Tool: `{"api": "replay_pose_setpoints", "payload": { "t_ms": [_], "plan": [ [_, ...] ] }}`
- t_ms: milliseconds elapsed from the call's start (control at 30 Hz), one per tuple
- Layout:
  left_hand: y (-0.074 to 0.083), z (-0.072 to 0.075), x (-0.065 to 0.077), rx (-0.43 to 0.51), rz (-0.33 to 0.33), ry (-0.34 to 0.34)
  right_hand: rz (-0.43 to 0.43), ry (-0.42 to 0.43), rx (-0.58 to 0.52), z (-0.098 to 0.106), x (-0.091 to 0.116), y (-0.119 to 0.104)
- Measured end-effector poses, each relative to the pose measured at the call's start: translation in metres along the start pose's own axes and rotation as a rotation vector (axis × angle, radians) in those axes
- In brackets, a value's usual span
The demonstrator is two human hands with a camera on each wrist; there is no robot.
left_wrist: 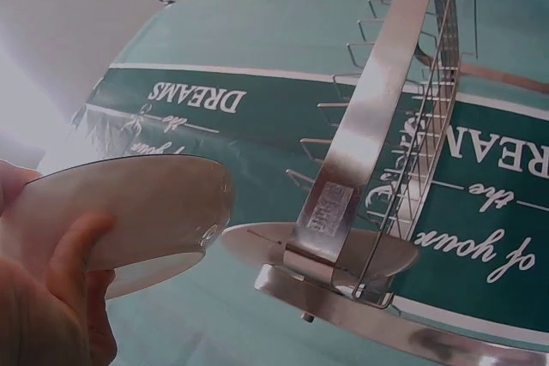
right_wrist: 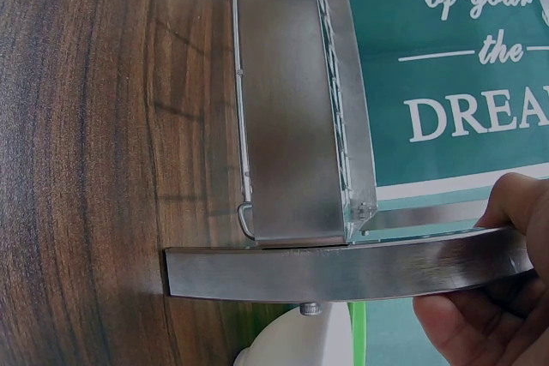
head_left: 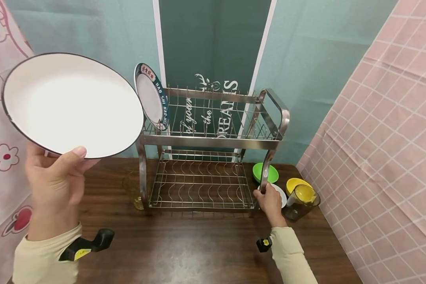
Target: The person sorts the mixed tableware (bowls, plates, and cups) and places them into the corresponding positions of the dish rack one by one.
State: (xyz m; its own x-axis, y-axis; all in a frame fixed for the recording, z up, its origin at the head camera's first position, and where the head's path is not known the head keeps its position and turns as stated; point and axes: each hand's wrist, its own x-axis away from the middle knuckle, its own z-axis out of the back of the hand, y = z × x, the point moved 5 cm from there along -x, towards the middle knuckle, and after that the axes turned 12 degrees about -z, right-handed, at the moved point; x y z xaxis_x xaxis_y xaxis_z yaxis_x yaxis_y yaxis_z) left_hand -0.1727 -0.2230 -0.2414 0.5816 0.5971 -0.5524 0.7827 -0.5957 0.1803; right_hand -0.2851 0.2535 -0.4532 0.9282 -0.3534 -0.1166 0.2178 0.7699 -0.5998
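In the head view my left hand (head_left: 58, 173) grips the lower edge of a white dish (head_left: 72, 106) with a thin dark rim, held up left of the rack. From the side in the left wrist view, the dish (left_wrist: 163, 203) has a raised wall. My right hand (head_left: 271, 201) holds the right front leg of a two-tier metal dish rack (head_left: 209, 142); the right wrist view shows fingers around that leg (right_wrist: 412, 265). A plate with a patterned blue rim (head_left: 165, 103) stands tilted at the left end of the top tier.
Right of the rack are a green bowl (head_left: 264, 169), a white dish (head_left: 281, 194), a yellow bowl (head_left: 294, 183) and a dark transparent cup (head_left: 294, 211). A see-through amber glass (head_left: 136, 197) stands by the left leg. Curtains hang behind the wooden table (head_left: 184, 252).
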Motion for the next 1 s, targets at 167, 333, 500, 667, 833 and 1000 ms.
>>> {"api": "replay_pose_setpoints", "payload": {
  "t_ms": [167, 333, 500, 667, 833, 1000],
  "plan": [
    [-0.004, -0.006, 0.001, -0.062, -0.003, -0.029, -0.002, 0.007, -0.003, -0.001, 0.002, 0.0],
    [-0.009, -0.008, 0.001, -0.08, 0.01, -0.001, 0.002, 0.014, -0.011, -0.001, 0.002, -0.001],
    [-0.015, -0.012, 0.001, -0.134, 0.004, -0.005, 0.002, 0.013, -0.015, -0.001, 0.003, 0.0],
    [-0.021, -0.016, 0.002, -0.168, 0.0, -0.031, 0.002, 0.018, -0.012, 0.0, 0.004, 0.0],
    [-0.025, -0.021, 0.001, -0.225, -0.019, -0.07, 0.011, 0.019, -0.011, -0.001, 0.003, 0.0],
    [-0.027, -0.024, -0.001, -0.301, -0.033, -0.107, 0.011, 0.021, -0.016, -0.003, 0.0, 0.001]
  ]
}}
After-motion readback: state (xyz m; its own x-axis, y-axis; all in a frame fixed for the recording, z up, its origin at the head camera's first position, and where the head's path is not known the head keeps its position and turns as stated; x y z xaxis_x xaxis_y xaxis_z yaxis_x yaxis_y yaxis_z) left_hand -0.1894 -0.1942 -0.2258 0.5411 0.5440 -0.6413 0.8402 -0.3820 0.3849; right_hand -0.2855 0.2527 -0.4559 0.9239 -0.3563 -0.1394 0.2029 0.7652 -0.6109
